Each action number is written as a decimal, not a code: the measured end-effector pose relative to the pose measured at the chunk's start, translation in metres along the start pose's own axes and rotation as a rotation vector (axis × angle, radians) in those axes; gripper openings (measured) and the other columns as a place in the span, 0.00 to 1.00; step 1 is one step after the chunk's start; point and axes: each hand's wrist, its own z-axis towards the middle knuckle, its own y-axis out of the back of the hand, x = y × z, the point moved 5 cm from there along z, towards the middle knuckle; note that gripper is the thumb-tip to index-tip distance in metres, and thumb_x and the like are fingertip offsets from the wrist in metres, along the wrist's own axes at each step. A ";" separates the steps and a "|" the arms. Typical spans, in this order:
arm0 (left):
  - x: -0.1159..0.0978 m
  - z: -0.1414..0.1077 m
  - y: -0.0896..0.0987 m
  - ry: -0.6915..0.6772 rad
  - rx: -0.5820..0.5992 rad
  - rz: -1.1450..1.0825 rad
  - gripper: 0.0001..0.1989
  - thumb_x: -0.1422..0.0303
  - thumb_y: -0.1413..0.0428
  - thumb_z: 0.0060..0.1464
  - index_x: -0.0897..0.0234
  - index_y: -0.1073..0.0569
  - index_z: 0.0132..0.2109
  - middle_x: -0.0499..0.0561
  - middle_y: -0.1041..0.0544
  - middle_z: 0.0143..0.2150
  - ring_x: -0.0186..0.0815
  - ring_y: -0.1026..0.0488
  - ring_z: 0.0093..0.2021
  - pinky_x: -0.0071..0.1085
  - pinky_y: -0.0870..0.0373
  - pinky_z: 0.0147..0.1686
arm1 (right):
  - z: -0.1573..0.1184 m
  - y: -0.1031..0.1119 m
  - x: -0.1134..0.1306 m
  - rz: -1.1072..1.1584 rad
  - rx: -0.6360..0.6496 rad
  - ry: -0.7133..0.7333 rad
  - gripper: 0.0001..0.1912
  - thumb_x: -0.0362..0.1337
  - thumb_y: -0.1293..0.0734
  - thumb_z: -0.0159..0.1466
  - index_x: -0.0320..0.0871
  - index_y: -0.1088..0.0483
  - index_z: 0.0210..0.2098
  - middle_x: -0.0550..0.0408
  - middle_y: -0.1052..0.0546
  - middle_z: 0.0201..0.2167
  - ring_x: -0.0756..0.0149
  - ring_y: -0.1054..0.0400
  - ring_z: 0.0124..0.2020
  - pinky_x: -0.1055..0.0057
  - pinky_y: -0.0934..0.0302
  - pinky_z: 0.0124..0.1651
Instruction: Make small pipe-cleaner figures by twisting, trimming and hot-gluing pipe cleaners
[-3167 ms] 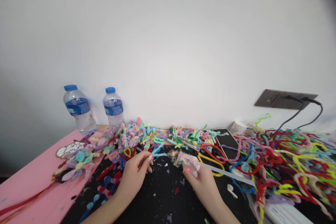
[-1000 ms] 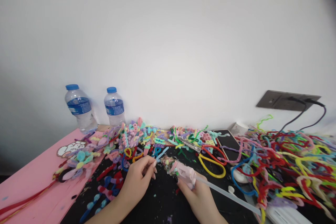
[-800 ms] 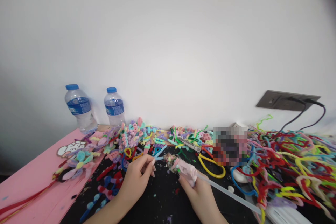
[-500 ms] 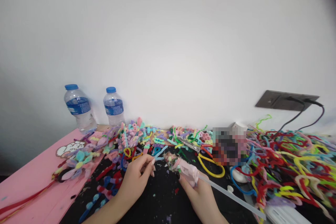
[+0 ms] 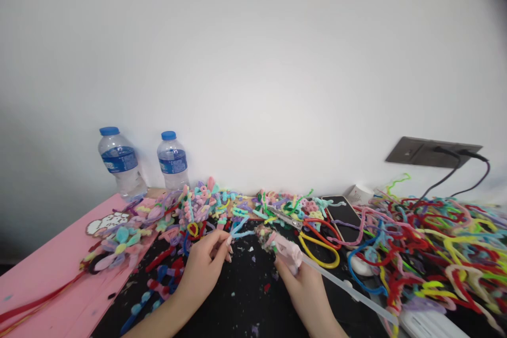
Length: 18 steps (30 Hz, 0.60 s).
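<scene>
In the middle of the head view my left hand (image 5: 206,261) pinches a light blue pipe cleaner piece (image 5: 241,233) between thumb and fingertips; its bent ends stick out to the right. My right hand (image 5: 304,288) is closed around a pale pink hot glue gun (image 5: 288,252). The gun's tip, crusted with coloured fuzz, points left at the pipe cleaner, with a small gap between them. From the gun's back end a long translucent glue stick (image 5: 350,290) juts out to the lower right. My right fingers are partly hidden behind the gun.
Scissors with red and yellow handles (image 5: 320,259) lie beyond my right hand, near a dark phone (image 5: 344,217). Loose pipe cleaners (image 5: 443,243) pile up on the right. Finished fuzzy shapes (image 5: 202,203) line the wall. Two water bottles (image 5: 119,161) stand back left, by a pink board (image 5: 47,269).
The glue gun has shifted slightly right, away from my left hand. The light blue pipe cleaner has turned, its ends now pointing up and right.
</scene>
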 end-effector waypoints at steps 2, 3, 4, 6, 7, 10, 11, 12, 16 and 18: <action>0.001 0.000 0.000 0.004 -0.004 -0.005 0.11 0.65 0.53 0.57 0.63 0.34 0.29 0.46 0.32 0.24 0.33 0.31 0.25 0.27 0.35 0.28 | 0.000 0.001 -0.002 0.001 -0.016 -0.014 0.14 0.41 0.39 0.60 0.39 0.26 0.38 0.49 0.21 0.33 0.54 0.27 0.36 0.68 0.35 0.38; 0.000 0.000 0.000 0.003 -0.004 -0.007 0.11 0.65 0.53 0.57 0.63 0.34 0.29 0.46 0.32 0.23 0.33 0.31 0.25 0.27 0.35 0.28 | 0.001 0.000 -0.002 0.006 -0.012 -0.013 0.14 0.41 0.39 0.60 0.39 0.26 0.38 0.49 0.21 0.33 0.54 0.27 0.36 0.68 0.35 0.38; 0.000 0.000 0.000 0.001 -0.005 -0.007 0.11 0.65 0.53 0.57 0.63 0.34 0.29 0.46 0.32 0.23 0.33 0.31 0.25 0.27 0.35 0.28 | 0.001 -0.001 -0.002 0.013 0.000 -0.006 0.14 0.41 0.39 0.60 0.40 0.26 0.38 0.49 0.21 0.33 0.55 0.27 0.36 0.69 0.35 0.38; -0.002 -0.001 0.000 -0.007 -0.002 -0.005 0.11 0.65 0.53 0.57 0.63 0.34 0.29 0.46 0.32 0.23 0.33 0.31 0.25 0.26 0.35 0.28 | 0.001 -0.003 0.000 0.027 0.030 0.018 0.13 0.40 0.39 0.60 0.40 0.26 0.38 0.50 0.21 0.33 0.56 0.27 0.35 0.70 0.35 0.38; -0.003 -0.001 0.000 -0.010 -0.001 -0.003 0.11 0.65 0.53 0.57 0.63 0.34 0.28 0.46 0.33 0.23 0.33 0.31 0.25 0.26 0.35 0.28 | 0.000 -0.005 0.001 0.034 0.041 0.032 0.12 0.39 0.38 0.60 0.41 0.26 0.38 0.50 0.21 0.33 0.57 0.27 0.36 0.70 0.35 0.38; -0.004 -0.002 0.000 -0.019 0.009 0.005 0.11 0.65 0.54 0.57 0.63 0.34 0.28 0.46 0.33 0.23 0.33 0.31 0.25 0.26 0.35 0.28 | -0.001 -0.007 0.004 0.049 0.057 0.062 0.11 0.37 0.38 0.60 0.41 0.27 0.38 0.51 0.22 0.35 0.58 0.28 0.37 0.71 0.36 0.38; -0.004 -0.003 0.000 -0.021 0.014 0.008 0.11 0.65 0.54 0.57 0.63 0.34 0.29 0.46 0.33 0.23 0.33 0.31 0.25 0.26 0.35 0.28 | -0.002 -0.007 0.004 0.050 0.061 0.066 0.10 0.37 0.39 0.60 0.41 0.27 0.37 0.51 0.22 0.35 0.59 0.28 0.37 0.72 0.36 0.38; -0.005 -0.003 -0.001 -0.024 0.019 0.010 0.11 0.66 0.54 0.58 0.63 0.34 0.29 0.46 0.33 0.24 0.33 0.31 0.25 0.26 0.35 0.28 | -0.002 -0.008 0.004 0.049 0.066 0.069 0.10 0.37 0.39 0.60 0.41 0.27 0.36 0.51 0.22 0.34 0.59 0.28 0.36 0.72 0.36 0.38; -0.006 -0.001 -0.002 -0.030 0.038 0.020 0.11 0.66 0.54 0.58 0.64 0.33 0.29 0.46 0.32 0.24 0.33 0.31 0.25 0.26 0.35 0.27 | -0.004 -0.010 0.006 0.024 0.090 0.092 0.09 0.36 0.39 0.59 0.40 0.29 0.29 0.52 0.25 0.26 0.61 0.30 0.31 0.72 0.37 0.36; -0.007 -0.001 -0.003 -0.035 0.046 0.026 0.11 0.66 0.54 0.58 0.64 0.33 0.29 0.46 0.32 0.24 0.33 0.31 0.25 0.26 0.35 0.27 | -0.004 -0.012 0.007 0.015 0.100 0.106 0.09 0.36 0.39 0.59 0.40 0.31 0.27 0.53 0.27 0.24 0.63 0.32 0.28 0.73 0.39 0.32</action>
